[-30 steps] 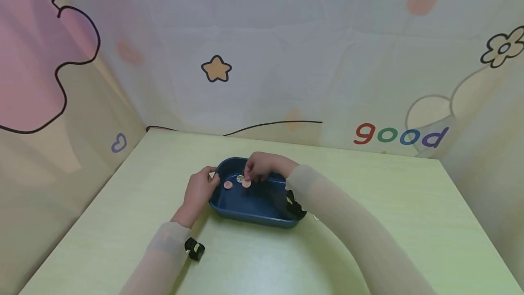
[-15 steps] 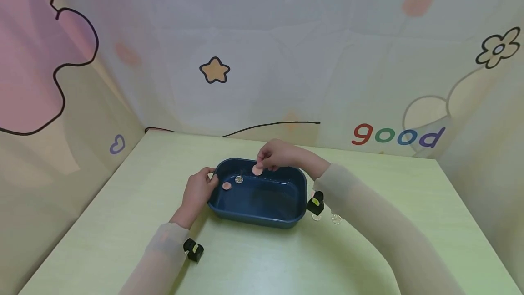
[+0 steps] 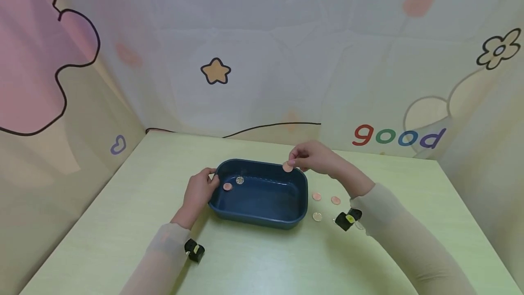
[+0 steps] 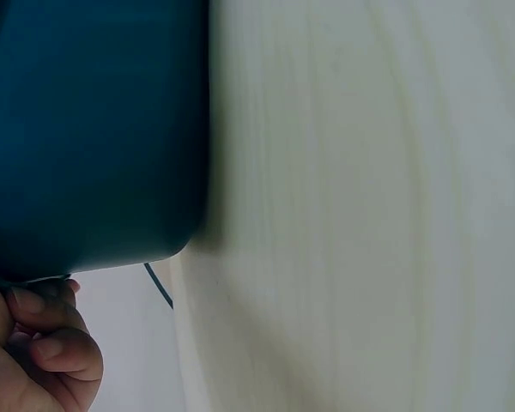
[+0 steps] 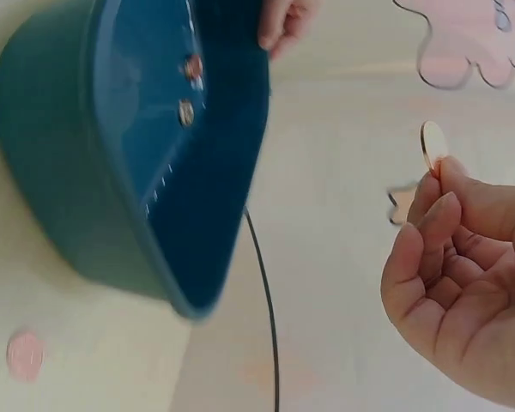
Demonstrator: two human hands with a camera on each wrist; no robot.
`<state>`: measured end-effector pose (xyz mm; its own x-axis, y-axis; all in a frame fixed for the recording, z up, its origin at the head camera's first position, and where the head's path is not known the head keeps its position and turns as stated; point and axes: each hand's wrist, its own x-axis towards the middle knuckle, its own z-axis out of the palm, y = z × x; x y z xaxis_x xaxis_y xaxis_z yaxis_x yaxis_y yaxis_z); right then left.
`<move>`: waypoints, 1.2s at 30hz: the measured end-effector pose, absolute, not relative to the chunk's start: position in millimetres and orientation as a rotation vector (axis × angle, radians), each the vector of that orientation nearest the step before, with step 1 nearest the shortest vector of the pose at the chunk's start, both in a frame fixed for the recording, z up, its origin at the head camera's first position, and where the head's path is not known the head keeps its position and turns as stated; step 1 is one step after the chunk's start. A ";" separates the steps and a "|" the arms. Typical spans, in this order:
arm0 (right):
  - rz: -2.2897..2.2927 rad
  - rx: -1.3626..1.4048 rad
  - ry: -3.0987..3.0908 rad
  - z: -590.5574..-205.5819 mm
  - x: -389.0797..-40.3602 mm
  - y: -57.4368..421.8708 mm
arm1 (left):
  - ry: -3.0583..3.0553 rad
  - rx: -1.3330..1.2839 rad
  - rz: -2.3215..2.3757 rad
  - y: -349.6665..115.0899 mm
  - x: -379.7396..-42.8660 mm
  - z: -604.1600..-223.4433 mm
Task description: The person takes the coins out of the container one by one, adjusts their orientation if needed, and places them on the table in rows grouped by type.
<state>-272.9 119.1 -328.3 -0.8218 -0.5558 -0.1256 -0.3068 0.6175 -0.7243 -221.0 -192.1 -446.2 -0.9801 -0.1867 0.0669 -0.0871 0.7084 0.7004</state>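
A dark blue rectangular tub (image 3: 259, 201) stands on the table. My left hand (image 3: 199, 189) grips its left rim, the thumb over the edge and the other fingers outside, as the left wrist view also shows. My right hand (image 3: 315, 157) pinches a copper-coloured coin (image 5: 431, 144) between thumb and index finger. In the head view that coin overlaps the tub's far right rim; the right wrist view shows it raised above the rim. Inside the tub, towards the left, lie another copper-coloured coin (image 3: 227, 186) and a gold-coloured coin (image 3: 239, 180).
Right of the tub, two copper-coloured coins (image 3: 335, 200) and a gold-coloured coin (image 3: 317, 216) lie flat on the pale green table (image 3: 262, 263). More coins are partly hidden behind the right wrist camera (image 3: 348, 219). A printed cloth (image 3: 266, 81) hangs behind the table.
My right hand has moved right with the pinched coin, from above the tub's left part to its far right corner. Coins right of the tub are uncovered. The left hand stays on the rim.
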 end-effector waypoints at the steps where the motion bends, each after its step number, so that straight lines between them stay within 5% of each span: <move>1: -1.037 -0.689 2.525 -328.7 -270.9 125.2 | -2.779 0.224 -1.130 -191.9 -221.0 -446.3; 36: -1.069 -0.181 2.673 -424.9 -236.7 269.0 | -2.775 0.218 -1.128 -190.6 -219.8 -445.9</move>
